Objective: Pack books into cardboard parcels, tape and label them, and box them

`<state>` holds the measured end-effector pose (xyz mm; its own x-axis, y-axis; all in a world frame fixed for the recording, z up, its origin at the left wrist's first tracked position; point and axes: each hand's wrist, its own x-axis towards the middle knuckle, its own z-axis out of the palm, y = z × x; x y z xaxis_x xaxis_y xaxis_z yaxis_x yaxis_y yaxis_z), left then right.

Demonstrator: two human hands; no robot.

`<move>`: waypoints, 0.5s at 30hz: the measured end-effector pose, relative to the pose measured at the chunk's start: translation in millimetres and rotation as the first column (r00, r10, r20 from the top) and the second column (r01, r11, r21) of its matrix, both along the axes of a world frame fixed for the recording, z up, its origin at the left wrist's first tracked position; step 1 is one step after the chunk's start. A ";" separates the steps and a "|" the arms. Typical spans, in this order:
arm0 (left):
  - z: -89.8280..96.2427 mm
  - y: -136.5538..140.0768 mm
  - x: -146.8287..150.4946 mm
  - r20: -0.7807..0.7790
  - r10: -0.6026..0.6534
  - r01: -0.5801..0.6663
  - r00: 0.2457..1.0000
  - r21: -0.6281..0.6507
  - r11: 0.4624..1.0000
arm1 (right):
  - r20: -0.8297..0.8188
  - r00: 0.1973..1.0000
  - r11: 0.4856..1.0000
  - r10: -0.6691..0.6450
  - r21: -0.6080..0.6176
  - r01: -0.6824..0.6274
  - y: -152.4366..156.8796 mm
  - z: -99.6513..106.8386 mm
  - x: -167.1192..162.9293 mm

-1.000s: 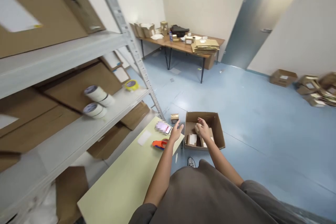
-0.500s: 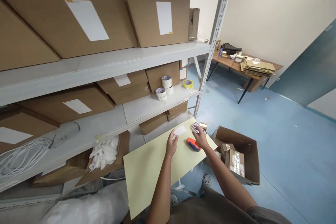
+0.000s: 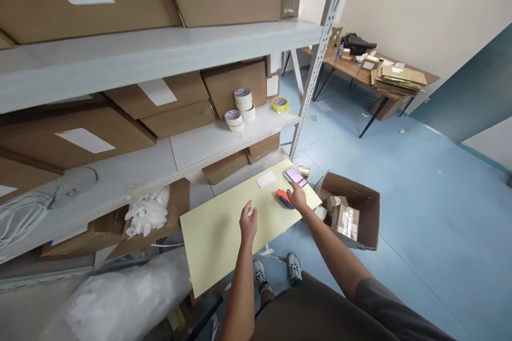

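My left hand (image 3: 248,222) hovers over a pale yellow board (image 3: 224,224), fingers apart and holding nothing. A small white card (image 3: 266,179) lies flat on the board, beyond that hand. My right hand (image 3: 297,197) is at the lower edge of a phone (image 3: 296,176) with a lit screen, which lies at the board's far right. One finger reaches to the phone; whether it touches the screen is hard to tell. Just left of this hand rests an orange-and-blue hand tool (image 3: 285,199), its exact kind unclear.
A metal shelf (image 3: 224,138) with large cartons stands on the left, bearing white tape rolls (image 3: 243,98) and a yellow tape roll (image 3: 280,104). An open carton (image 3: 370,213) holding small boxes sits right of the board. White gloves (image 3: 148,213) lie lower left. A wooden table (image 3: 356,69) stands behind.
My left hand has drawn back from the white card, which now lies flat. My right hand has slid down off the phone, uncovering its lit screen. The view has tilted downward.
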<state>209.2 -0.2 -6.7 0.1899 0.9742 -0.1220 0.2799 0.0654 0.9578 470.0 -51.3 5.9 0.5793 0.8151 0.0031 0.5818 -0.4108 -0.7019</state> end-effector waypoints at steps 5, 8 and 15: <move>-36.8 -47.5 25.3 -0.051 0.056 -0.060 0.997 -0.072 0.996 | -0.011 0.994 0.970 0.108 -0.218 -0.108 -10.4 -61.2 14.3; -54.6 -76.0 44.1 -0.047 0.086 -0.090 0.995 -0.095 0.991 | -0.031 0.976 0.888 0.216 -0.409 -0.209 -15.3 -93.2 9.3; -65.8 -122.1 68.9 -0.007 0.027 -0.028 1.000 -0.199 0.980 | -0.024 0.959 0.747 0.283 -0.622 -0.236 -24.2 -121.7 -1.7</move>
<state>278.0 -122.4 -72.5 0.1627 0.9352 -0.3146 0.2790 0.2623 0.9238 468.3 -75.5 -115.8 0.3628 0.7746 -0.5181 0.7655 -0.5648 -0.3082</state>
